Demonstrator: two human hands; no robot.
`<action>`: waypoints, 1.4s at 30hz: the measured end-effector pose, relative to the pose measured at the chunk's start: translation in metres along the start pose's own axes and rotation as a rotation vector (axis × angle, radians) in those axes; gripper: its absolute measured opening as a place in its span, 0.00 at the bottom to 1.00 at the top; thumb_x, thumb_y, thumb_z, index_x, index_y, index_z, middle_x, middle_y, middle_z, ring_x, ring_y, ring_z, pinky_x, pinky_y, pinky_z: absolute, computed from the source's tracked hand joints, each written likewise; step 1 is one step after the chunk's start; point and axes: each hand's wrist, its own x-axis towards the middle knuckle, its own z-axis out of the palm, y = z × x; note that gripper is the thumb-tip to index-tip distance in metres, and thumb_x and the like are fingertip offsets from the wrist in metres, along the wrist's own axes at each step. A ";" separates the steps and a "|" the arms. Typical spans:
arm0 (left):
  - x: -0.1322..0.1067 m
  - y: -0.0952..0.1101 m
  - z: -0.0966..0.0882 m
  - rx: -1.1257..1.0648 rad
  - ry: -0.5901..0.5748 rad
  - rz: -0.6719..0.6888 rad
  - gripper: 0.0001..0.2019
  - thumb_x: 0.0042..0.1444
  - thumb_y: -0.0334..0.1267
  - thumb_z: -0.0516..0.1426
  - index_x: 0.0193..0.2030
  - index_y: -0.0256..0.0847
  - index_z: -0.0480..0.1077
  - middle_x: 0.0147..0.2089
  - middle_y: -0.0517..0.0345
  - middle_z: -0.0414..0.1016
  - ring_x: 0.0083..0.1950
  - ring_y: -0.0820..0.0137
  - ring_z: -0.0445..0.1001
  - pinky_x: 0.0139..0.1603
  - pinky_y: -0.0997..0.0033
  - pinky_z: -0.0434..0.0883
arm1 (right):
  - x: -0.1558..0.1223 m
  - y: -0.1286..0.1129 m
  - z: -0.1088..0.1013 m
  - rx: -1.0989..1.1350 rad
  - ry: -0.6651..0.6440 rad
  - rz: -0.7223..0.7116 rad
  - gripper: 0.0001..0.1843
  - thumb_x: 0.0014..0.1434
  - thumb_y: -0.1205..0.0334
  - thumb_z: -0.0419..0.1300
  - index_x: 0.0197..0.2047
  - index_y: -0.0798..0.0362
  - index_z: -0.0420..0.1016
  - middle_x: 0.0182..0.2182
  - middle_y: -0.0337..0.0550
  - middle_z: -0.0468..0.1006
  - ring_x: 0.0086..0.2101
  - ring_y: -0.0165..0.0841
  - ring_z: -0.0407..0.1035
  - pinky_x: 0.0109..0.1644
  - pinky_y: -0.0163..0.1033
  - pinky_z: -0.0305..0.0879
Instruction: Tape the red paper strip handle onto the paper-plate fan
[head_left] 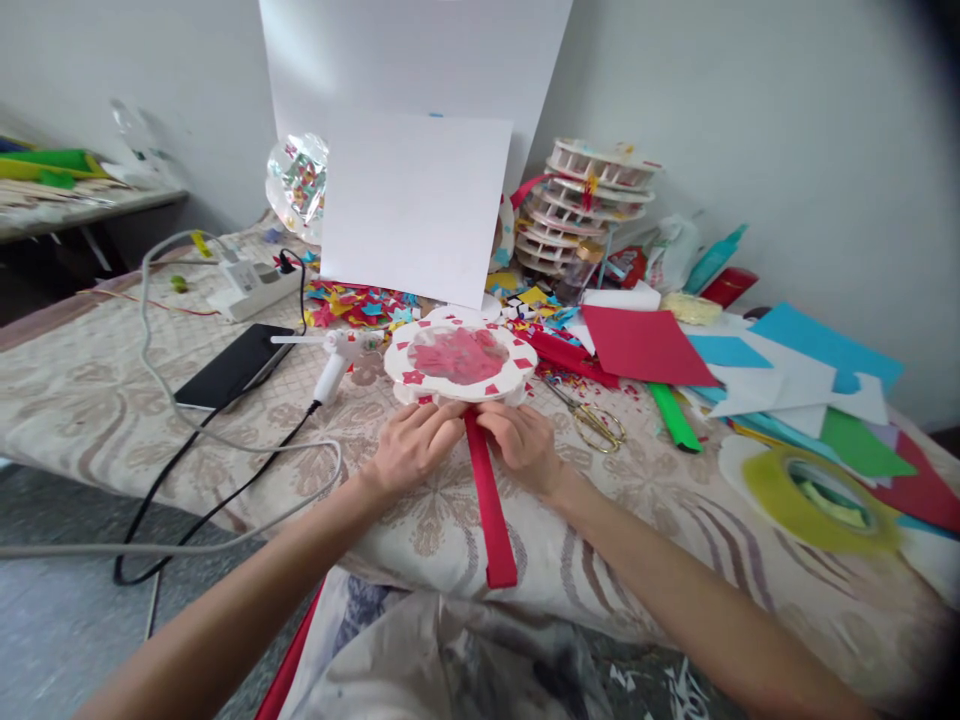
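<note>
A white flower-shaped paper craft [400, 362] with red cut-out shapes on its rim lies in front of me. Its round middle is see-through, with pinkish red showing inside. From its near edge a flat red strip [489, 500], like ribbon or folded paper, runs toward me to the table's front. My left hand [420, 445] pinches the craft's near edge, left of the strip. On the strip's other side, my right hand [521, 442] grips the same edge, fingers curled at the strip's top. The fingertips of both hands are partly hidden under the rim.
A white hot glue gun [334, 370] and a black tablet-like slab [236, 367] lie left, with cables trailing off the table. Gold-handled scissors [596, 425], red paper [649, 345] and yellow tape [769, 490] are right. Behind stand a white board [416, 205] and stacked white rings [589, 205].
</note>
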 end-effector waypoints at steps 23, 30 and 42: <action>0.004 0.000 -0.003 -0.016 -0.003 0.021 0.08 0.61 0.25 0.50 0.34 0.42 0.63 0.40 0.54 0.81 0.33 0.72 0.77 0.33 0.72 0.67 | -0.002 0.001 0.001 0.078 0.033 0.001 0.07 0.64 0.75 0.53 0.44 0.56 0.67 0.38 0.50 0.81 0.35 0.33 0.76 0.34 0.37 0.63; 0.004 0.001 -0.002 -0.018 0.004 0.000 0.09 0.61 0.24 0.49 0.34 0.41 0.64 0.38 0.54 0.81 0.33 0.72 0.78 0.33 0.73 0.68 | -0.001 0.000 0.001 0.102 0.034 0.004 0.06 0.63 0.75 0.54 0.42 0.58 0.69 0.37 0.53 0.80 0.35 0.34 0.76 0.35 0.37 0.63; 0.004 0.001 -0.001 -0.023 -0.005 0.001 0.10 0.62 0.25 0.48 0.33 0.41 0.64 0.37 0.56 0.80 0.32 0.73 0.77 0.32 0.72 0.67 | 0.001 -0.001 -0.002 0.099 0.021 0.017 0.07 0.64 0.74 0.53 0.44 0.55 0.65 0.37 0.50 0.81 0.33 0.33 0.76 0.33 0.37 0.64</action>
